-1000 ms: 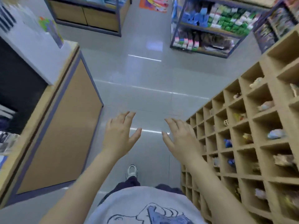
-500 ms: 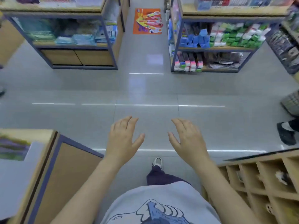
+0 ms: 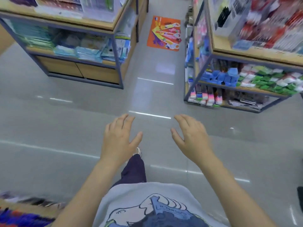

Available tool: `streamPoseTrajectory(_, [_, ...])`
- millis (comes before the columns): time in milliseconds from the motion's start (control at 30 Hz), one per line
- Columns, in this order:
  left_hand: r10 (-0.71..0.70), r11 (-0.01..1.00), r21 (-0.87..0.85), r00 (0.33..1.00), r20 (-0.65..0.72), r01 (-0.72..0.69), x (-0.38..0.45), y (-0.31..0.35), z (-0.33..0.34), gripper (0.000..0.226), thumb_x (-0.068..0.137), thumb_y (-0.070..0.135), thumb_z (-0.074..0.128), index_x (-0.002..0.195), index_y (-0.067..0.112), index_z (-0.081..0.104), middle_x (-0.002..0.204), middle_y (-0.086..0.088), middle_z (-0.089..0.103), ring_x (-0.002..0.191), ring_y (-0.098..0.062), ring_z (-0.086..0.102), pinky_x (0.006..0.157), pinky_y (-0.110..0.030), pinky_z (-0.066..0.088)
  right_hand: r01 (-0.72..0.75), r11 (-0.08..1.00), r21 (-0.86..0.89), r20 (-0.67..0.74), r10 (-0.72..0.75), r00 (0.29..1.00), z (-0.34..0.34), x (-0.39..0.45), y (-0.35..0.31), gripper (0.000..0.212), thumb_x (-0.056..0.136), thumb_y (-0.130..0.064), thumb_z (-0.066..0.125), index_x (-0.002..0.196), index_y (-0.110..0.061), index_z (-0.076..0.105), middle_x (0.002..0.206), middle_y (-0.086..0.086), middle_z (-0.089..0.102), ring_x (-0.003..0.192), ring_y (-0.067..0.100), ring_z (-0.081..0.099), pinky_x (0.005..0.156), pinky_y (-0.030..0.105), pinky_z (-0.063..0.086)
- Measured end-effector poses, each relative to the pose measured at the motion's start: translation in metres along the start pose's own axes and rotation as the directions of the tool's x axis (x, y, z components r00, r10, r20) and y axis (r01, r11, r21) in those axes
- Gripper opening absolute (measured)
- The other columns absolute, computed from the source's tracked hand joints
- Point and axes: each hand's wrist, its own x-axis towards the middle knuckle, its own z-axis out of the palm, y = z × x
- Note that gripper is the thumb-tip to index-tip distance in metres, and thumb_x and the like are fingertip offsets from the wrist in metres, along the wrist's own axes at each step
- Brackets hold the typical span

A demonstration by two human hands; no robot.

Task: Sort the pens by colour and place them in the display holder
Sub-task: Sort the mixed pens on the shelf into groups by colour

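Both hands are out in front, palms down, holding nothing: left hand [image 3: 118,138] w/ fingers relaxed and lightly spread, right hand [image 3: 191,138] the same, the two well apart over bare grey floor [image 3: 65,122]. No pens in either hand, and no display holder I can pick out for sure. Best guess for pens is the far-right shelf unit [image 3: 255,51], top tier, where blurred red and white packs [image 3: 270,23] lie, too smeared to tell their long axis. That puts the goods ahead and to the right, so the right hand is nearer. A second shelf unit [image 3: 68,46] stands far left w/ stacked paper goods. Between the two runs an aisle w/ an orange floor sticker [image 3: 164,34] at its far end. Plenty of open floor ahead for walking; the metal corner post of the right unit is the edge to mind. Near left, a blurred counter edge [image 3: 24,208] w/ coloured items sits close by the left elbow, contents unclear
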Motion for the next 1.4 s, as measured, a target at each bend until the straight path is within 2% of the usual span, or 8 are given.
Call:
streamPoseTrajectory(233, [0.126,0.992,-0.019,0.992,-0.009,-0.126,0.232,-0.030,-0.005,0.056,0.090,0.048,0.045,0.129,0.009,0.058,0.131,-0.014,0.058,0.117,-0.033,0.053,0.097,-0.044,0.039,-0.050,0.998,-0.031,0.008,0.050,0.999,0.011,0.205,0.027,0.046,0.093,-0.038,0.042,0.123,-0.008,0.059,0.118,0.010,0.063,0.104,0.030,0.059,0.088,0.041,0.046])
streamPoseTrajectory(333, [0.199,0.980,-0.026,0.980,-0.005,-0.200,0.317,-0.025,-0.001,0.055,0.091,0.046,0.047,0.130,0.009,0.058,0.130,-0.012,0.059,0.117,-0.029,0.052,0.098,-0.038,0.033,-0.101,0.995,0.011,-0.052,0.101,0.994,0.014,0.273,0.046,0.044,0.092,-0.036,0.045,0.123,-0.008,0.059,0.116,0.008,0.064,0.105,0.027,0.058,0.089,0.039,0.044])
streamPoseTrajectory(500, [0.255,0.967,0.007,0.967,0.002,-0.255,0.461,-0.031,0.037,0.054,0.090,0.046,0.050,0.129,0.011,0.060,0.128,-0.008,0.061,0.114,-0.029,0.056,0.098,-0.040,0.036,-0.144,0.986,0.080,-0.057,0.148,0.987,0.045,0.396,0.100,0.043,0.093,-0.037,0.047,0.126,-0.010,0.058,0.120,0.005,0.063,0.111,0.024,0.057,0.091,0.039,0.045])
streamPoseTrajectory(767, [0.199,0.977,0.077,0.980,0.001,-0.198,0.714,-0.029,0.069,0.055,0.090,0.048,0.048,0.130,0.012,0.058,0.128,-0.007,0.061,0.115,-0.027,0.054,0.098,-0.037,0.032,-0.120,0.986,0.115,-0.059,0.127,0.990,0.065,0.641,0.210,0.045,0.092,-0.037,0.045,0.123,-0.008,0.059,0.118,0.007,0.064,0.108,0.027,0.060,0.088,0.042,0.049])
streamPoseTrajectory(867, [0.180,0.981,0.073,0.983,0.018,-0.181,0.793,-0.035,0.073,0.055,0.091,0.047,0.047,0.130,0.010,0.059,0.128,-0.008,0.061,0.116,-0.026,0.051,0.099,-0.036,0.030,-0.101,0.991,0.087,-0.003,0.102,0.995,0.067,0.726,0.246,0.049,0.092,-0.040,0.042,0.125,-0.008,0.058,0.119,0.008,0.063,0.108,0.030,0.059,0.088,0.043,0.047])
streamPoseTrajectory(1100, [0.002,0.999,0.037,0.999,0.051,-0.004,0.959,-0.080,0.112,0.055,0.090,0.048,0.045,0.129,0.012,0.059,0.128,-0.007,0.062,0.118,-0.029,0.056,0.099,-0.039,0.034,-0.065,0.996,0.057,0.101,0.059,0.993,0.109,0.913,0.298,0.051,0.093,-0.044,0.040,0.126,-0.009,0.057,0.120,0.009,0.061,0.107,0.031,0.059,0.088,0.043,0.047])
streamPoseTrajectory(1267, [-0.022,1.000,-0.015,0.998,0.052,0.023,1.125,-0.120,0.139,0.058,0.090,0.049,0.042,0.131,0.012,0.058,0.129,-0.008,0.061,0.119,-0.030,0.055,0.098,-0.045,0.039,-0.044,0.999,0.012,0.105,0.042,0.994,0.134,1.080,0.326,0.050,0.092,-0.044,0.040,0.121,-0.008,0.059,0.112,0.008,0.063,0.101,0.031,0.060,0.081,0.042,0.049])
streamPoseTrajectory(1400, [0.044,0.999,-0.027,0.998,0.042,-0.042,1.251,-0.132,0.137,0.057,0.089,0.048,0.044,0.128,0.010,0.060,0.125,-0.010,0.063,0.113,-0.033,0.058,0.093,-0.046,0.044,-0.070,0.997,0.039,0.083,0.067,0.994,0.132,1.185,0.344,0.048,0.092,-0.042,0.043,0.122,-0.008,0.060,0.112,0.009,0.064,0.100,0.032,0.060,0.083,0.043,0.050])
